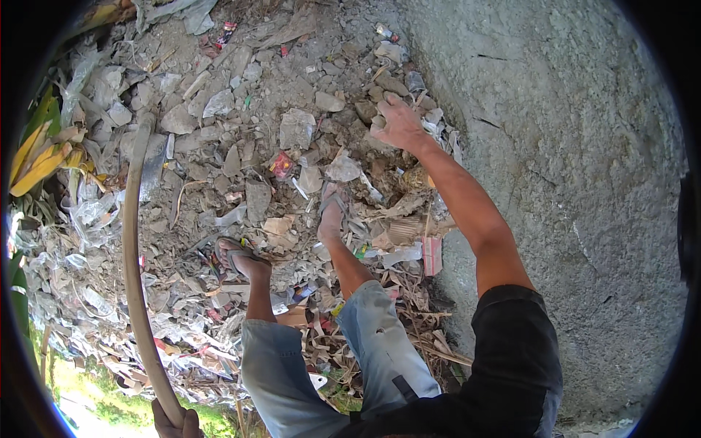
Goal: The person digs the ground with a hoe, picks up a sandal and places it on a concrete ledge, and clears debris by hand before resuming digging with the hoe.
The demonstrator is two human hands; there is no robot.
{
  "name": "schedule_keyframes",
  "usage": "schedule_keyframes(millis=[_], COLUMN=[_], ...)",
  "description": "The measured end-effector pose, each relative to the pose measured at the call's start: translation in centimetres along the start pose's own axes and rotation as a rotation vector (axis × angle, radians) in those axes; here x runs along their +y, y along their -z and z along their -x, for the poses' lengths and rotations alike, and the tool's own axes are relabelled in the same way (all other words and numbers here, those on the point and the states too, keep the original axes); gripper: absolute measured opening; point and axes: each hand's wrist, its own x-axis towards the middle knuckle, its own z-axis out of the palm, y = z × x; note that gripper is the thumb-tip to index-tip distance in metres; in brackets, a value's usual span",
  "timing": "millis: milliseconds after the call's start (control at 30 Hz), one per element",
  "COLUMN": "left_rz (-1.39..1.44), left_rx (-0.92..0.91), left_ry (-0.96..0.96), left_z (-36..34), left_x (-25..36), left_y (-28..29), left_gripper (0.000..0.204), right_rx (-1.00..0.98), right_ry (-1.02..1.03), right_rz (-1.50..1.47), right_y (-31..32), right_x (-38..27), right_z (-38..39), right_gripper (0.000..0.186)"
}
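Note:
My left hand (176,422), at the lower left edge, is closed round the lower end of a long, curved wooden handle (133,248). This handle runs up the left side to the rubble, where a flat, grey, blade-like part (154,164) lies beside its far end; the tool looks like a hoe. My right arm stretches forward along the concrete wall. At its end my right hand (400,125) is bent down with curled fingers, closed on what looks like a stone (377,122) among other stones. Part of that stone is hidden by the fingers.
A rough grey concrete wall (562,182) rises on the right. Loose rubble (255,197), plastic scraps and dry leaves cover the sloping ground. My sandalled feet (332,212) stand on it. Yellow-green leaves (44,157) hang at the left; a red-and-white packet (432,255) lies by the wall.

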Motion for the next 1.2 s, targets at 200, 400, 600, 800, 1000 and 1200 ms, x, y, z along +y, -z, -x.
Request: schedule_keyframes(millis=[200, 400, 600, 800, 1000, 1200], left_rz=[0.057, 0.048, 0.010, -0.066, -0.157, -0.191], left_rx=[0.051, 0.045, 0.005, -0.036, -0.015, -0.023], left_ry=[0.058, 0.020, -0.056, 0.011, -0.045, -0.096], left_z=[0.0, -0.1, 0.0, -0.1, 0.1, 0.4], left_x=[-1.0, -1.4, -1.1, -0.6, -0.6, 0.1], left_y=[0.6, 2.8, 2.1, 2.3, 3.1, 3.0], left_gripper=[0.032, 0.026, 0.020, 0.031, 0.023, 0.023], right_rx=[-0.068, 0.079, 0.076, 0.006, 0.101, 0.254], right_ry=[-0.017, -0.140, -0.353, -0.508, -0.498, -0.679], right_rz=[-0.123, -0.207, -0.213, -0.263, -0.344, -0.418], right_y=[1.5, 7.1, 6.9, 5.9, 6.3, 12.7], right_x=[-1.5, 1.0, 0.9, 0.2, -1.7, -3.8], right_z=[6.4, 20.5, 18.5, 18.9, 27.2, 38.3], right_gripper=[0.036, 0.030, 0.039, 0.046, 0.045, 0.044])
